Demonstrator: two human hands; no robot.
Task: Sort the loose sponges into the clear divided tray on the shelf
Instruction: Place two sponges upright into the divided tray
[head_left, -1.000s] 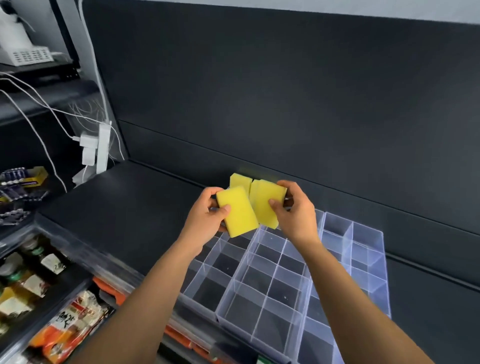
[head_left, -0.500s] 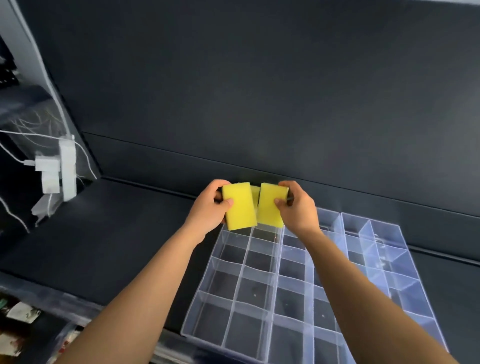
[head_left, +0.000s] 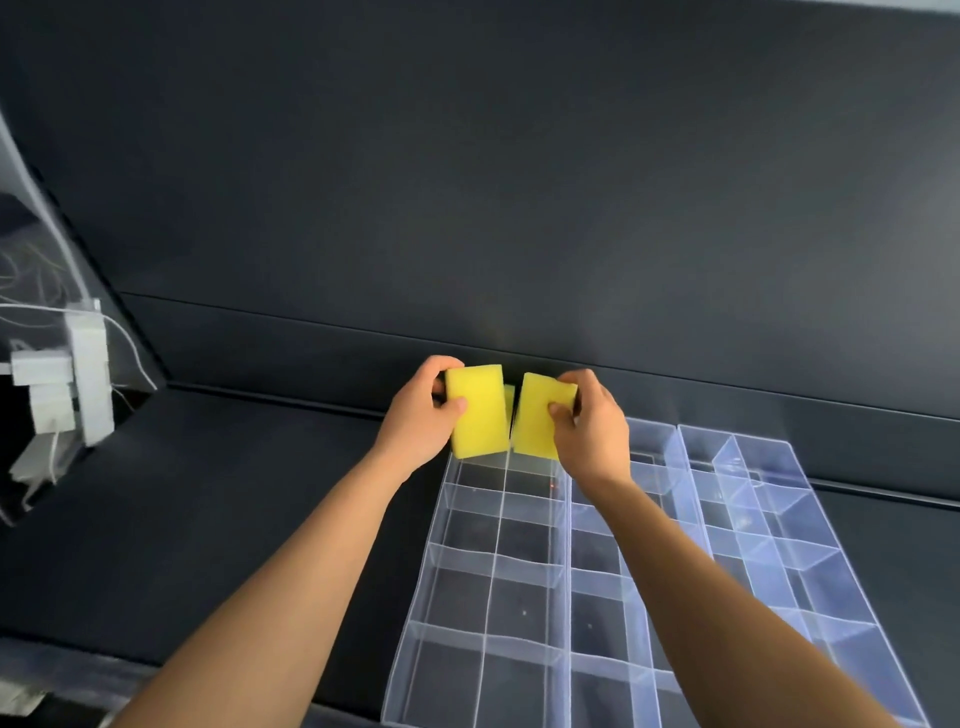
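My left hand (head_left: 422, 417) grips a yellow sponge (head_left: 480, 415) held upright above the far left corner of the clear divided tray (head_left: 497, 561). My right hand (head_left: 592, 427) grips a second yellow sponge (head_left: 537, 415) just beside it. A sliver of a third yellow sponge (head_left: 509, 399) shows between them; which hand holds it is hidden. The tray lies on the dark shelf (head_left: 218, 499), and the compartments I can see hold nothing.
A dark back panel (head_left: 519, 208) rises right behind the sponges. At the left edge hangs a white power strip with plugs and cables (head_left: 67, 389). Bare shelf surface stretches left of the tray.
The two front sponges have come slightly apart and stand more upright. The view has shifted right and closer, so the lower shelves at the left have dropped out of sight.
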